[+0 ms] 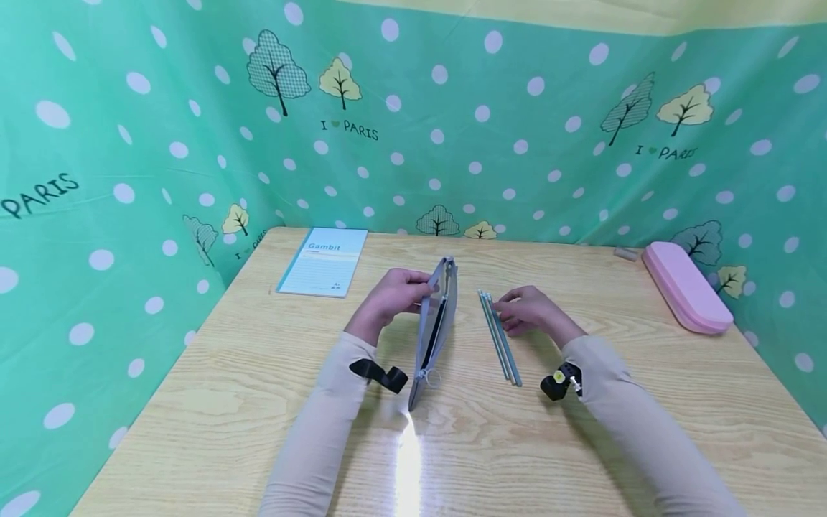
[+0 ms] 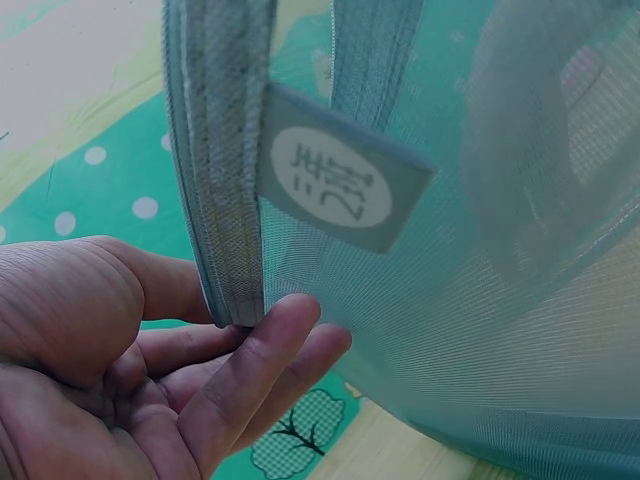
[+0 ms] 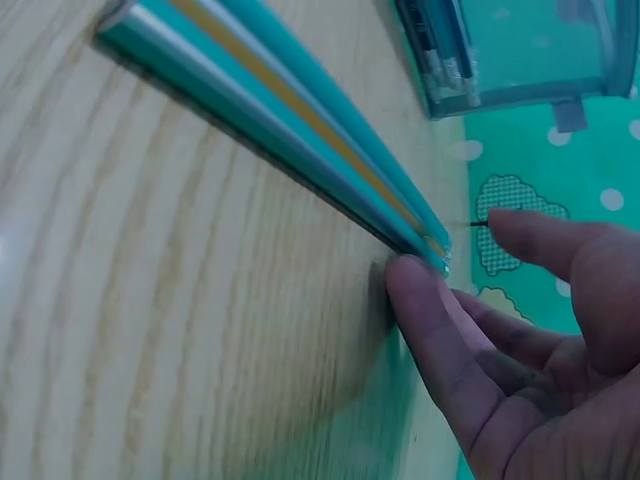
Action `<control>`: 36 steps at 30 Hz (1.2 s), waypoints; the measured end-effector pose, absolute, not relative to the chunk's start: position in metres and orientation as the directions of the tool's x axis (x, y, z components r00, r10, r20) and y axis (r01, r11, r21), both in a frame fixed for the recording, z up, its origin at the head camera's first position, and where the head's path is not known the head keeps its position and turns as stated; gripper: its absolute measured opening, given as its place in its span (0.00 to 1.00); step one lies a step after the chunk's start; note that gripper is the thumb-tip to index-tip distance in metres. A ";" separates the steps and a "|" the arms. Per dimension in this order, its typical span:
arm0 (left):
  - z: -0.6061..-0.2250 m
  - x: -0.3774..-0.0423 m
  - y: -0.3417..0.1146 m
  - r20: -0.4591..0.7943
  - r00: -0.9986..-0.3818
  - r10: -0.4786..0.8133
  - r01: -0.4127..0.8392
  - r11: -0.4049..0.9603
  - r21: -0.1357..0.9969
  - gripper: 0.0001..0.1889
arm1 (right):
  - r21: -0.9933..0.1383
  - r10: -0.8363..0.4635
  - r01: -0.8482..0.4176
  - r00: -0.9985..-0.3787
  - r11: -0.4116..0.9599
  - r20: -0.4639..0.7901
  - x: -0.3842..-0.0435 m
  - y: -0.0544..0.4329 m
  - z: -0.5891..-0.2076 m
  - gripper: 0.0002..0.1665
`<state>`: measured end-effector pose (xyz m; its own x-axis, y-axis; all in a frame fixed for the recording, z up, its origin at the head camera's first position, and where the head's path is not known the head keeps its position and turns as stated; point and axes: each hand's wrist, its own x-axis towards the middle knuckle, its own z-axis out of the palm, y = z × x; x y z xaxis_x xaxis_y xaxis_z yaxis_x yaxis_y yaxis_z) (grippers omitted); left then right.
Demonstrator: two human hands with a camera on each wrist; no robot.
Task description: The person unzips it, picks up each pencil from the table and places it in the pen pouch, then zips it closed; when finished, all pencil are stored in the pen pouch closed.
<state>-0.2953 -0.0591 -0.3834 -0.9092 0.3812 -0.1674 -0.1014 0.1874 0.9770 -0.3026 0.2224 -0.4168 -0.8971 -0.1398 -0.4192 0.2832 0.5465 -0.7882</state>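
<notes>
My left hand [image 1: 402, 291] pinches one end of a grey-blue mesh zip pouch [image 1: 426, 337], which stands on edge over the table. The left wrist view shows its zip band between thumb and fingers, with a cloth tag [image 2: 345, 170] beside it. Through the mesh, in the right wrist view, several dark pens [image 3: 440, 45] show inside the pouch. Just right of it, several slim blue-green pencils [image 1: 500, 341] lie side by side on the wood. My right hand [image 1: 526, 310] is at their far end; one fingertip meets the pencils, while the thumb stays apart from them.
A light blue notebook [image 1: 323, 262] lies at the back left of the wooden table [image 1: 213, 402]. Toward the back right are a pink pencil case [image 1: 688, 287] and a small grey block [image 1: 625, 253]. A green dotted curtain [image 1: 478, 143] hangs behind and at the sides.
</notes>
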 end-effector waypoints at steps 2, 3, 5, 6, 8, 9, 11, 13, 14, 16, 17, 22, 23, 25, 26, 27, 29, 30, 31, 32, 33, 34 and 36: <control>-0.384 -0.296 -0.060 -0.166 -0.911 0.378 -0.100 0.188 0.977 0.18 | -0.765 -0.116 0.257 -0.911 0.590 -0.396 -0.304 0.220 -0.419 0.26; -0.384 -0.296 -0.060 -0.165 -0.912 0.375 -0.099 0.189 0.977 0.18 | -0.753 -0.108 0.242 -0.918 0.611 -0.382 -0.305 0.219 -0.421 0.25; -0.385 -0.296 -0.060 -0.166 -0.915 0.368 -0.100 0.191 0.976 0.18 | -0.730 -0.089 0.223 -0.928 0.646 -0.362 -0.307 0.217 -0.424 0.24; -0.385 -0.296 -0.061 -0.169 -0.916 0.364 -0.104 0.190 0.976 0.18 | -0.720 -0.080 0.217 -0.932 0.659 -0.353 -0.308 0.216 -0.425 0.23; -0.385 -0.296 -0.061 -0.171 -0.917 0.359 -0.108 0.190 0.976 0.18 | -0.701 -0.065 0.205 -0.939 0.683 -0.338 -0.309 0.215 -0.426 0.23; -0.386 -0.296 -0.061 -0.172 -0.917 0.359 -0.109 0.189 0.976 0.18 | -0.696 -0.058 0.204 -0.941 0.689 -0.333 -0.309 0.215 -0.427 0.23; -0.386 -0.296 -0.061 -0.174 -0.916 0.361 -0.112 0.186 0.976 0.18 | -0.687 -0.041 0.197 -0.949 0.699 -0.314 -0.308 0.215 -0.428 0.22; -0.386 -0.296 -0.061 -0.172 -0.915 0.366 -0.110 0.184 0.977 0.18 | -0.673 -0.034 0.183 -0.955 0.717 -0.296 -0.307 0.215 -0.428 0.22; -0.386 -0.297 -0.060 -0.169 -0.914 0.368 -0.107 0.183 0.977 0.18 | -0.668 -0.033 0.178 -0.956 0.723 -0.290 -0.307 0.214 -0.428 0.22; -0.385 -0.296 -0.060 -0.169 -0.914 0.369 -0.106 0.186 0.977 0.18 | -0.656 -0.032 0.169 -0.959 0.736 -0.283 -0.306 0.214 -0.428 0.22; -0.386 -0.296 -0.060 -0.170 -0.913 0.370 -0.107 0.186 0.977 0.18 | -0.651 -0.033 0.171 -0.957 0.740 -0.288 -0.306 0.214 -0.428 0.22; -0.385 -0.296 -0.059 -0.173 -0.911 0.375 -0.106 0.193 0.975 0.19 | -0.669 -0.054 0.193 -0.943 0.718 -0.330 -0.304 0.221 -0.426 0.25; -0.385 -0.295 -0.059 -0.174 -0.911 0.375 -0.106 0.193 0.975 0.19 | -0.684 -0.056 0.203 -0.940 0.701 -0.338 -0.303 0.222 -0.426 0.25; -0.384 -0.295 -0.058 -0.171 -0.911 0.376 -0.104 0.192 0.976 0.18 | -0.719 -0.060 0.226 -0.936 0.657 -0.348 -0.302 0.227 -0.424 0.26; -0.384 -0.295 -0.058 -0.170 -0.911 0.376 -0.102 0.193 0.976 0.18 | -0.738 -0.064 0.233 -0.935 0.633 -0.350 -0.301 0.229 -0.422 0.27; -0.384 -0.295 -0.058 -0.169 -0.911 0.376 -0.101 0.193 0.976 0.18 | -0.759 -0.068 0.241 -0.934 0.604 -0.351 -0.300 0.230 -0.420 0.28; -0.384 -0.295 -0.058 -0.170 -0.911 0.376 -0.102 0.194 0.976 0.18 | -0.800 -0.079 0.252 -0.934 0.544 -0.348 -0.299 0.234 -0.417 0.29; -0.384 -0.295 -0.058 -0.171 -0.910 0.377 -0.103 0.195 0.975 0.18 | -0.817 -0.087 0.255 -0.934 0.517 -0.346 -0.298 0.236 -0.414 0.30; -0.383 -0.295 -0.058 -0.173 -0.910 0.377 -0.104 0.196 0.975 0.18 | -0.830 -0.091 0.256 -0.935 0.495 -0.343 -0.298 0.237 -0.412 0.30; -0.383 -0.295 -0.058 -0.174 -0.910 0.377 -0.104 0.198 0.975 0.18 | -0.843 -0.098 0.255 -0.936 0.474 -0.338 -0.298 0.238 -0.410 0.31; -0.383 -0.295 -0.058 -0.174 -0.910 0.377 -0.104 0.199 0.975 0.19 | -0.855 -0.103 0.256 -0.937 0.450 -0.335 -0.297 0.239 -0.408 0.31; -0.383 -0.295 -0.058 -0.175 -0.910 0.377 -0.105 0.199 0.974 0.19 | -0.865 -0.106 0.258 -0.937 0.430 -0.332 -0.297 0.240 -0.407 0.32; -0.383 -0.295 -0.057 -0.176 -0.910 0.376 -0.105 0.202 0.974 0.19 | -0.882 -0.106 0.263 -0.939 0.391 -0.327 -0.295 0.241 -0.404 0.33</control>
